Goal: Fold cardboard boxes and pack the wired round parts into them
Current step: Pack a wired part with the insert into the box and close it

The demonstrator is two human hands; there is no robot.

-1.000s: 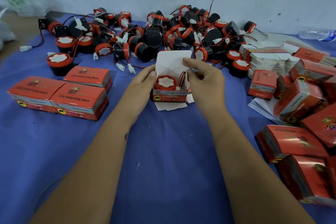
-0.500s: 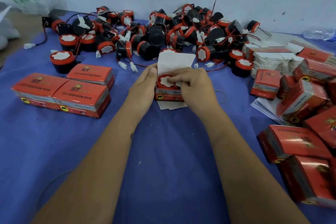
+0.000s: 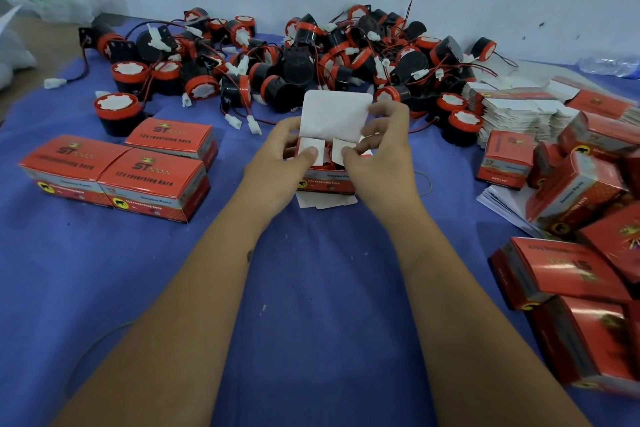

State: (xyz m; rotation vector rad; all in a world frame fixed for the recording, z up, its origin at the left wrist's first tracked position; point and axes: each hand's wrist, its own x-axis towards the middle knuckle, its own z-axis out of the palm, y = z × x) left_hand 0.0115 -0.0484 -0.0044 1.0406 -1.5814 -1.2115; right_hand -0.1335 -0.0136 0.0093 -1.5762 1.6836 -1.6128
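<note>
Everything's sitting on a surface covered with a blue cloth (image 3: 311, 288). A heap of black-and-red wired round parts (image 3: 311, 55) sprawls along the back, three closed red boxes (image 3: 114, 170) sit at left, folded-up boxes (image 3: 571, 270) pile at right, with flat box blanks (image 3: 519, 111) stacked behind them.

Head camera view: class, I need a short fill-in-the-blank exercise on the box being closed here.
1. Both thumbs press down the two small side ____ of the box.
2. The large white lid is not yet ____.
3. Three closed boxes sit to the person's ____.
4. The cloth under everything is ____.

Missing words: flaps; closed; left; blue
</note>
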